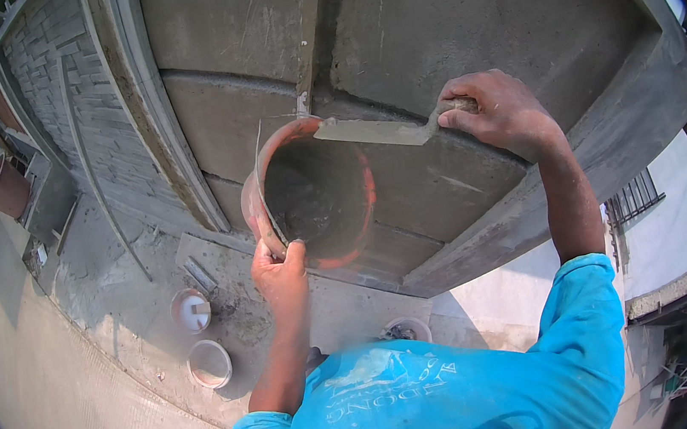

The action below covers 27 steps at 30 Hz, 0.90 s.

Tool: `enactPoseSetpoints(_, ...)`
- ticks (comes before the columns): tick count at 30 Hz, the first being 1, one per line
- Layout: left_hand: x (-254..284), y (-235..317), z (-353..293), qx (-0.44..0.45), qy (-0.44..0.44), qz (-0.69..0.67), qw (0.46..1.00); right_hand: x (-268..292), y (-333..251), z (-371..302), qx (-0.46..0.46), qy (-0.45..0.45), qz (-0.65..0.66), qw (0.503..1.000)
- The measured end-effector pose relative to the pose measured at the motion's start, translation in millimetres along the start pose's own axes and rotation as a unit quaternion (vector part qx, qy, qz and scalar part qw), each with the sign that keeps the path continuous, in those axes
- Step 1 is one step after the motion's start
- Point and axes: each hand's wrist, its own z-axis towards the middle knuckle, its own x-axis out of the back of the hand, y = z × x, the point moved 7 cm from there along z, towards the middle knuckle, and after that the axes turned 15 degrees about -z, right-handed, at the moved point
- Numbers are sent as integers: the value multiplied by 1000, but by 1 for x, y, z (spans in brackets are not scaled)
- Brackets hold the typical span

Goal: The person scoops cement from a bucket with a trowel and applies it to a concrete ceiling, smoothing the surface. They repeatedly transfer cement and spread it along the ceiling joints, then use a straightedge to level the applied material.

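My left hand [281,275] grips the near rim of an orange bucket [251,204], thumb over the edge. The bucket is tilted, its mouth toward me, and wet grey mortar [308,202] coats the inside. In my right hand [492,110], the fingers are wrapped round the handle of a trowel [372,131]. Its long flat blade is smeared grey and points left, the tip at the bucket's far rim. Right behind both stands a grey plastered wall [459,37] divided by grooves into large blocks.
Two pails, one [191,310] with something white inside and another [209,364], stand on the ground at lower left. A third pail [407,329] is partly hidden by my shirt. A thin curved strip [88,160] leans at left. A reddish bucket [6,187] rests farther left.
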Motion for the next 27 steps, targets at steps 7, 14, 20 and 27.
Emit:
enactPoseSetpoints(7, -28, 13, -19, -127, -72, 48, 988, -97, -69, -27, 58, -14, -39, 997)
enactPoseSetpoints(14, -32, 16, -31, -167, -87, 70, 980, -131, -102, -30, 54, 206, -23, 977)
enactPoseSetpoints(20, -24, 12, -25, -111, -53, 21, 992, -127, -83, -42, 6, 210, 20, 978)
enactPoseSetpoints(27, -14, 8, -30, -100, -34, 31, 994, -86, -65, -42, 49, 42, -57, 996)
